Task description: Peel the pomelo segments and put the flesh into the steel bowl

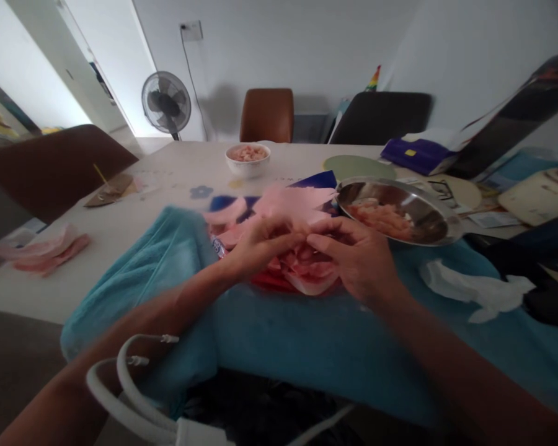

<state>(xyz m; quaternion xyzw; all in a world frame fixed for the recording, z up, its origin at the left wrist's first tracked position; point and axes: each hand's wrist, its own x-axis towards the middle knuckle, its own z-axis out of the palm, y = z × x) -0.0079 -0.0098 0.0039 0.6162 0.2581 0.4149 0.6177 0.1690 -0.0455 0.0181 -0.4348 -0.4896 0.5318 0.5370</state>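
My left hand (260,244) and my right hand (360,257) meet over the teal towel, fingertips pinched together on a small pink piece that looks like pomelo flesh (304,251). The fingers hide most of it. Beneath them lie torn pink membranes (314,279) on a red and blue wrapper. Just beyond my hands spreads thick pink peel (292,201) with petal-like ends. To the right of my right hand, a steel bowl (439,223) contains peeled pink pulp (384,220).
A white bowl (246,166) of pink pulp stands farther back. Pink scraps (51,251) rest on the table's left side. Crumpled tissue (477,285) lies on the towel (167,266) at right. White cables (130,396) hang in front. A green mat (358,167) and purple box (416,155) are behind.
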